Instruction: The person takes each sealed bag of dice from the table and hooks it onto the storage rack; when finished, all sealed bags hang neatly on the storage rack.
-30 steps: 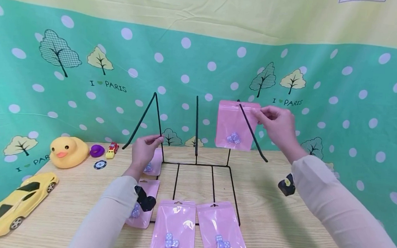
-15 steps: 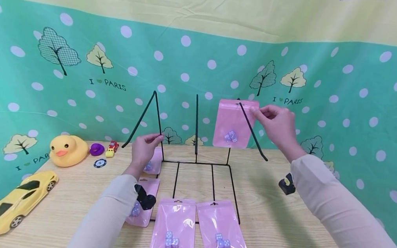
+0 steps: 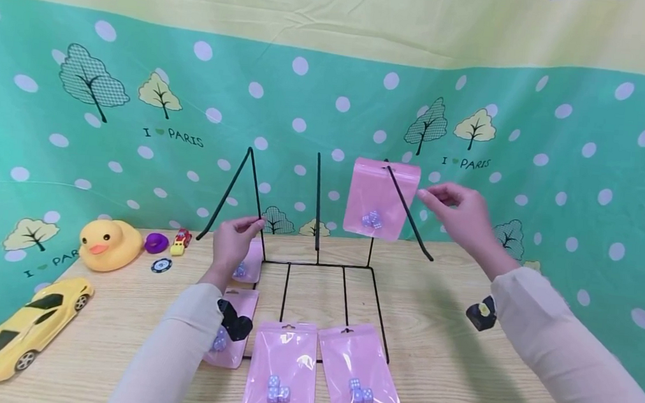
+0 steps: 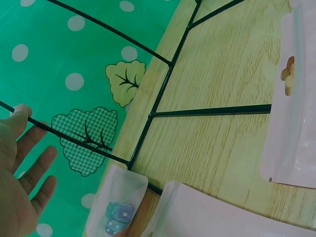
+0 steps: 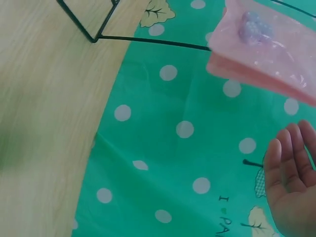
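A black wire rack (image 3: 328, 265) stands on the table, with slanting arms at the top. My left hand (image 3: 234, 244) pinches its left upright (image 4: 79, 139) between thumb and forefinger; the other fingers are spread in the left wrist view. On the rack's right arm hangs a pink zip bag (image 3: 364, 195) with small dotted dice inside, and a second pink layer shows behind it in the right wrist view. My right hand (image 3: 462, 215) is just right of this bag, apart from it, fingers loosely bent and holding nothing.
Two pink dice bags, a left one (image 3: 282, 358) and a right one (image 3: 366, 365), lie at the front. Two more lie partly under my left arm. At left are a yellow toy car (image 3: 29, 332), rubber duck (image 3: 108, 243), purple duck (image 3: 156, 242), small toy car (image 3: 181, 242) and chip (image 3: 161, 265).
My right hand has let go of the hanging bag's upper right edge and drawn back to the right. The bag has swung slightly left. My left hand keeps its grip on the rack.
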`<action>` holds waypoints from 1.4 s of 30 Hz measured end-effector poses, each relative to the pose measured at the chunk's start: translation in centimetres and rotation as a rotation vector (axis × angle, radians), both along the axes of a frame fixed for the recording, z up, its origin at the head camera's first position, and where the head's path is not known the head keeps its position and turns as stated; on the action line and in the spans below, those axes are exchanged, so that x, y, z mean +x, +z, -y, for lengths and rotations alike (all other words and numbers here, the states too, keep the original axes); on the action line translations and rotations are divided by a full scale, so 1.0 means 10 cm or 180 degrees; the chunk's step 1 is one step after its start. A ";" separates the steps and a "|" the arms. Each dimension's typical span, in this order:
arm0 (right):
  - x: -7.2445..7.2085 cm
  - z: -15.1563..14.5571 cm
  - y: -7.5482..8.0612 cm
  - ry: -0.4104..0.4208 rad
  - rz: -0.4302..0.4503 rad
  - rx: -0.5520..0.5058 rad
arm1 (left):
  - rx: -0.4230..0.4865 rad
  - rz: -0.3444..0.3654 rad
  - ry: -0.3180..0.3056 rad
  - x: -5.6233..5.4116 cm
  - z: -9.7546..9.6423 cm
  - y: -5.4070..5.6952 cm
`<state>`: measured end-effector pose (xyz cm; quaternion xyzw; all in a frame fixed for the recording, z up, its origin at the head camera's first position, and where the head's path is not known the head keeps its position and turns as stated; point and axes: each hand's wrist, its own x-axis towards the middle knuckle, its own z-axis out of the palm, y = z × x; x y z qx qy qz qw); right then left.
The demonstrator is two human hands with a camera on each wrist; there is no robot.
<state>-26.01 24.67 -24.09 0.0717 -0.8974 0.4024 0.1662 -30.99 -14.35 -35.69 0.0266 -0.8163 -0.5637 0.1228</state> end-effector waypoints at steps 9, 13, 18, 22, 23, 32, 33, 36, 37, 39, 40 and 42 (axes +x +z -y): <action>0.13 -0.07 -0.14 0.0160 0.0183 0.0185 | -0.0062 -0.0024 0.0015 0.01 0.00 0.01; 0.20 -0.05 -0.24 0.0343 0.0239 0.0096 | -0.0057 -0.0025 0.0017 0.01 0.00 0.02; 0.29 0.01 -0.41 0.0641 0.0366 -0.0032 | -0.0026 -0.0019 0.0012 0.01 0.00 0.01; 0.38 0.07 -0.54 0.0898 0.0575 -0.0050 | -0.0010 -0.0043 0.0001 0.01 0.00 0.00; 0.40 0.09 -0.58 0.0978 0.0614 -0.0060 | -0.0009 -0.0047 0.0001 0.00 0.00 0.00; 0.49 0.20 -0.96 0.1559 0.0810 0.0088 | -0.0024 -0.0081 0.0024 -0.03 0.01 -0.02; 0.50 0.22 -1.00 0.1596 0.0850 0.0083 | -0.0022 -0.0083 0.0024 -0.03 0.01 -0.02; 0.52 0.24 -1.13 0.1664 0.0963 0.0053 | -0.0017 -0.0085 0.0013 -0.03 0.02 -0.02; 0.52 0.25 -1.17 0.1693 0.0975 0.0045 | -0.0012 -0.0085 0.0010 -0.03 0.02 -0.03; 0.53 0.27 -1.25 0.1735 0.0984 0.0019 | -0.0002 -0.0093 -0.0001 -0.04 0.02 -0.03; 0.54 0.28 -1.29 0.1746 0.0976 0.0033 | 0.0001 -0.0100 -0.0007 -0.04 0.02 -0.03; 0.54 0.30 -1.35 0.1764 0.0942 0.0072 | 0.0003 -0.0114 -0.0010 -0.04 0.02 -0.04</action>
